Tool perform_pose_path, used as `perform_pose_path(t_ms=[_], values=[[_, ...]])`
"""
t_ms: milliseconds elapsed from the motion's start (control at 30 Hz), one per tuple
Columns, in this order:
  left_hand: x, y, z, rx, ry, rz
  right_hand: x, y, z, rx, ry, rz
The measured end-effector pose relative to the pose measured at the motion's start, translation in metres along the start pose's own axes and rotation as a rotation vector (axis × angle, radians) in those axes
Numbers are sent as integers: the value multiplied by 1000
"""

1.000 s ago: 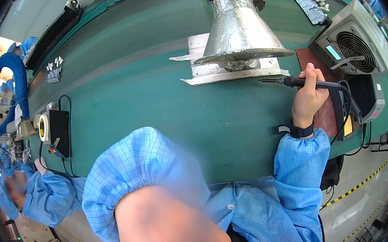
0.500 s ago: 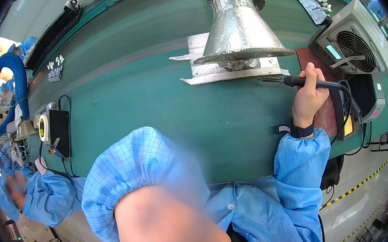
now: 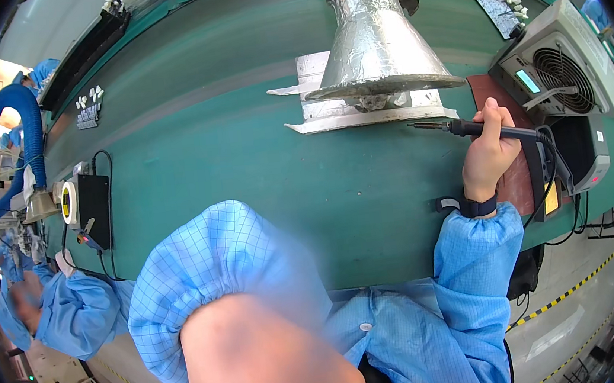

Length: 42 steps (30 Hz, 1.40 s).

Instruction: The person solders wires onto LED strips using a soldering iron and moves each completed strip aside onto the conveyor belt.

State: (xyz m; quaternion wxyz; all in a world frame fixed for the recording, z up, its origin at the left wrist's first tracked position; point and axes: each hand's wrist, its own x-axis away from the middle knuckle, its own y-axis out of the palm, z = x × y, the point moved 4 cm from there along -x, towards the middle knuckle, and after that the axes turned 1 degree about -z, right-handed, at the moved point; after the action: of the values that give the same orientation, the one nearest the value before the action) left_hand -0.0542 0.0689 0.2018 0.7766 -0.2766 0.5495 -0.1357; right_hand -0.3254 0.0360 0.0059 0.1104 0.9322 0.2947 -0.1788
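Observation:
My right hand is closed round the dark handle of a soldering iron, whose slim metal tip points left. The tip hovers near the front edge of a white-edged board lying on the green bench mat. A black strap circles my right wrist. Just above the board hangs a silver foil-covered fume hood, which hides part of it. Beside my hand, on the right, is a black soldering station with a cable. My left hand is out of sight; only blue sleeve and cap cloth fills the lower middle.
A fan unit stands at the right on a brown mat. Along the left edge sits a black power box with cords. Small boards with white connectors lie at the back right. A co-worker in blue works at the left.
The small boards with white connectors at the back have shifted slightly to the right. My right hand and the soldering iron have barely moved.

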Motion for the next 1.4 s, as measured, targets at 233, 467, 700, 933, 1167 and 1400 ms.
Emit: perform_pose_path(t_ms=[233,467,700,933,1167,1400], values=[[0,1,-2,-8,3,-7,-1,-2,1,-7,0,3],[1,2,-2,-9,-3,6,0,-3,2,-9,20,6],[3,4,0,23,10,75,1,-2,2,-5,37,2],[0,5,-10,690,-266,-27,0,1,-1,-4,16,4],[0,2,-2,20,-4,26,-1,1,0,-10,10,5],[-1,2,-3,41,-8,46,0,-1,1,-10,6,-2]])
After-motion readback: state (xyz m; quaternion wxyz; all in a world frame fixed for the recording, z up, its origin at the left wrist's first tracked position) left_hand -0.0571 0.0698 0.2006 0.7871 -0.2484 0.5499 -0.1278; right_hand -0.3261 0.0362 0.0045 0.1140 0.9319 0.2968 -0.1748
